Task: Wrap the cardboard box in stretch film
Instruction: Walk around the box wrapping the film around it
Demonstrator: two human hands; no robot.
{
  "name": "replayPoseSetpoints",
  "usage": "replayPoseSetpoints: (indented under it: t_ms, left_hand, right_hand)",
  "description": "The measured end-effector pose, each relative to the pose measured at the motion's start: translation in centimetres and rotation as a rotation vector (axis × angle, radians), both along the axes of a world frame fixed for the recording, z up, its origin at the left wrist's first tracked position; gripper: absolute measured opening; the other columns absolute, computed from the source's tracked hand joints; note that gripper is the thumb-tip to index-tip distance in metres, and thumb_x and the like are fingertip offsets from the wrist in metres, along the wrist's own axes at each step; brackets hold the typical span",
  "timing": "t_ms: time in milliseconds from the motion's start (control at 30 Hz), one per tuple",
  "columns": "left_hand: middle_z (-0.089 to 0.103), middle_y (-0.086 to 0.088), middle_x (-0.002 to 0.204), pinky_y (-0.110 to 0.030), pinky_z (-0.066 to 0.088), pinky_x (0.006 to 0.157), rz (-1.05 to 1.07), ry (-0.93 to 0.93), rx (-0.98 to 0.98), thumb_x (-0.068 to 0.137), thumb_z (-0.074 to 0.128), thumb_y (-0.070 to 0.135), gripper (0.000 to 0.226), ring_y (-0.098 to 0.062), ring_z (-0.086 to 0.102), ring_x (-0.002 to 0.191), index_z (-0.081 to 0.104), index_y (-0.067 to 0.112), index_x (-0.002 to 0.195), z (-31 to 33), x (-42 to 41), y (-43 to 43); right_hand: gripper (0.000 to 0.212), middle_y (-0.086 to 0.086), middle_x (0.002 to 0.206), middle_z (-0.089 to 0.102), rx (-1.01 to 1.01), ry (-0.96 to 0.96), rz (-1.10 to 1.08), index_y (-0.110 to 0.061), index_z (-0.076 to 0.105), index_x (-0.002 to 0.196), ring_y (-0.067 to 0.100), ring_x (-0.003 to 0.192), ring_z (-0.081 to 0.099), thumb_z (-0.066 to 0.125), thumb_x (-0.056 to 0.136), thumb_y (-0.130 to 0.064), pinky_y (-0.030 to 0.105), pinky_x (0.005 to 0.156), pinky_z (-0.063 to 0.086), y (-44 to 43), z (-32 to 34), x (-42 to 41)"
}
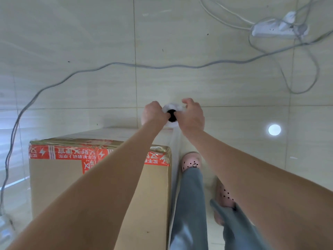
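Observation:
A tall cardboard box [59, 186] with orange printed tape near its top edge stands on the tiled floor at lower left. Beyond its far right corner, both hands hold a roll of stretch film [172, 111], seen end-on with a dark core. My left hand [152, 112] grips the roll's left side, and my right hand [192, 116] curls round its right side. A clear sheet of film [175, 141] runs from the roll down along the box's right edge. Most of the roll is hidden by my fingers.
A grey cable [115, 64] snakes across the floor behind the box. A white power strip [277, 28] with more cords lies at top right. My legs and pink shoes [191, 161] stand just right of the box. Another white device [5, 230] sits at the lower left edge.

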State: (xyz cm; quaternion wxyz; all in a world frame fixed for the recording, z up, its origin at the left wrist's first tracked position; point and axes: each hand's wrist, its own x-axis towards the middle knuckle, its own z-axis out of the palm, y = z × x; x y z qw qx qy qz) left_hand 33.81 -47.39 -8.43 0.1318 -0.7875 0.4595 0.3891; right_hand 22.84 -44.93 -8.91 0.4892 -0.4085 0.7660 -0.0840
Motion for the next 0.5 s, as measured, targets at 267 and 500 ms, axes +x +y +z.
replayPoseSetpoints:
  t_ms: [267, 500]
  left_hand:
    - [0.052, -0.007, 0.111, -0.035, 0.045, 0.069, -0.508, -0.040, -0.148, 0.085, 0.054, 0.011, 0.030, -0.029, 0.058, 0.097, 0.054, 0.012, 0.115, 0.8, -1.1, -1.4]
    - [0.061, -0.006, 0.097, -0.030, 0.043, 0.062, -0.045, -0.012, -0.119, 0.082, 0.057, 0.012, 0.018, -0.027, 0.061, 0.087, 0.059, 0.011, 0.099, 0.5, 0.8, -2.2]
  right_hand:
    - [0.026, 0.003, 0.107, 0.060, 0.077, 0.040, 0.051, -0.022, 0.055, 0.108, 0.023, 0.087, 0.056, 0.054, 0.083, -0.016, 0.028, 0.068, 0.038, -0.7, -0.6, 0.7]
    - [0.031, 0.003, 0.116, 0.053, -0.084, 0.070, 0.313, -0.022, 0.061, 0.116, 0.025, 0.096, 0.058, 0.049, 0.088, -0.013, 0.026, 0.071, 0.034, -3.1, -0.1, 1.4]
